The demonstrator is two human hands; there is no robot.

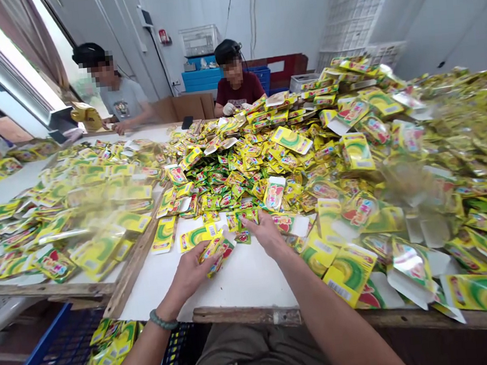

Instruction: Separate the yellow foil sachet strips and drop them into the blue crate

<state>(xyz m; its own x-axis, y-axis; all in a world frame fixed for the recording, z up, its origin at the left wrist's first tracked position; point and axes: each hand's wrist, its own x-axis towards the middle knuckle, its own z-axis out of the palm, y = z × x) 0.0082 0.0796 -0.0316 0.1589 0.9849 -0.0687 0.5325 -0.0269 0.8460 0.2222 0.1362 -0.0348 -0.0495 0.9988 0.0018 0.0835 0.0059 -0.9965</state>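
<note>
My left hand (190, 273) grips a small yellow printed carton (218, 254), its pale end flap tilted toward my right hand. Just beyond it, my right hand (269, 236) has thumb and fingers closed on a small green and yellow sachet (249, 216) at the near edge of the heap. Another sachet (243, 237) lies on the white tabletop (243, 279) between my hands. Behind the held carton rests a flat yellow carton (195, 238). A heap of small sachets (226, 184) rises in front of both hands.
Cartons with open flaps (349, 270) crowd the right. Past a wooden divider (137, 260), more cartons (99, 246) cover the left side. A blue crate (50, 358) below holds several cartons. Two people (125, 99), (239, 86) sit across the table. A phone (187, 122) lies at the back.
</note>
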